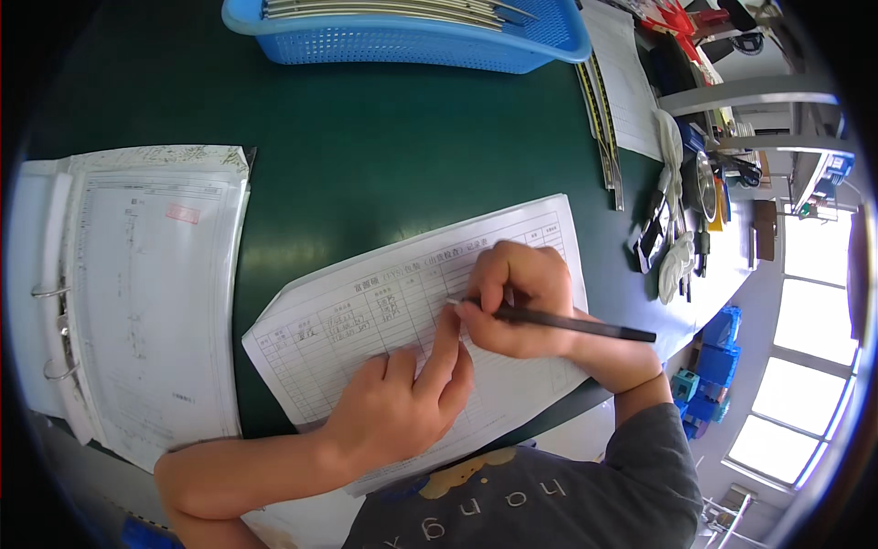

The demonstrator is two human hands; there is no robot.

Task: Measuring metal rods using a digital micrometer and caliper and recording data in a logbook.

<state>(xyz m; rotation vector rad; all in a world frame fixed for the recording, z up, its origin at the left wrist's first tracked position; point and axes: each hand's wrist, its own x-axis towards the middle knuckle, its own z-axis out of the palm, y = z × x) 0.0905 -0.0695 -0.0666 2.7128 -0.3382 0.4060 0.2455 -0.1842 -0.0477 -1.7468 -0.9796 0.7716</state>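
Note:
My right hand [523, 302] grips a black pen [576, 322], its tip end over the upper right part of a printed form [512, 384]. The form is a ruled table, the top one of a stack of sheets lying tilted on the table. Several handwritten entries fill rows in its left and middle columns. My left hand [398, 407] rests on the sheet with nothing in it, its fingers apart. Its index finger stretches towards the pen tip, close to the right hand's fingertips. Those fingertips partly hide the writing point.
At the left lies an open ring binder [78, 302] with printed sheets. A blue plastic basket [384, 50] holding thin metal rods stands at the far edge. Steel rulers [604, 137], papers, white gloves [677, 265] and hand tools lie along the right of the green table [366, 128].

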